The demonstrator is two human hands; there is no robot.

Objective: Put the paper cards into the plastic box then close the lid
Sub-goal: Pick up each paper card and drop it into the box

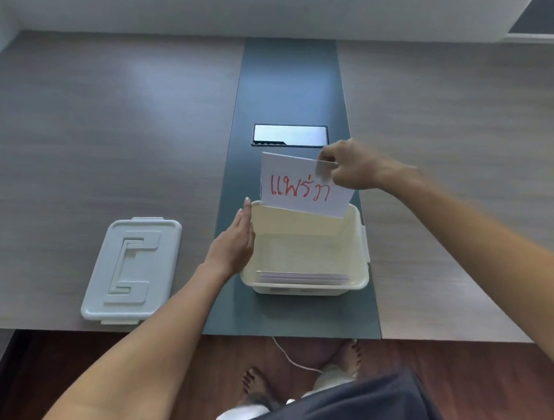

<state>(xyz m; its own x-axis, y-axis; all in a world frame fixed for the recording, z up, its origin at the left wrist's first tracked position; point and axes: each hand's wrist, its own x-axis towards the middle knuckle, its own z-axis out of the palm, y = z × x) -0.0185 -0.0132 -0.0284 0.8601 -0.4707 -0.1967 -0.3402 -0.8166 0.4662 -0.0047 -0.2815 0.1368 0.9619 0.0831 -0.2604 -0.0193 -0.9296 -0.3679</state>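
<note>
A cream plastic box [357,277] stands open on the dark centre strip of the table. My right hand [353,164] pinches the top right corner of a white paper card [304,187] with red writing, held upright over the box's far rim. My left hand [238,240] lies flat against the box's left wall, fingers straight and together, holding nothing. Several cards [303,277] stand on edge inside the box along its near wall. The pale grey lid [133,269] lies flat on the table to the left of the box.
A black rectangular panel [290,135] is set into the dark strip [293,87] just beyond the box. The table's near edge [291,336] runs close to the box. Below it are bare feet, a white cable [289,358] and wooden floor.
</note>
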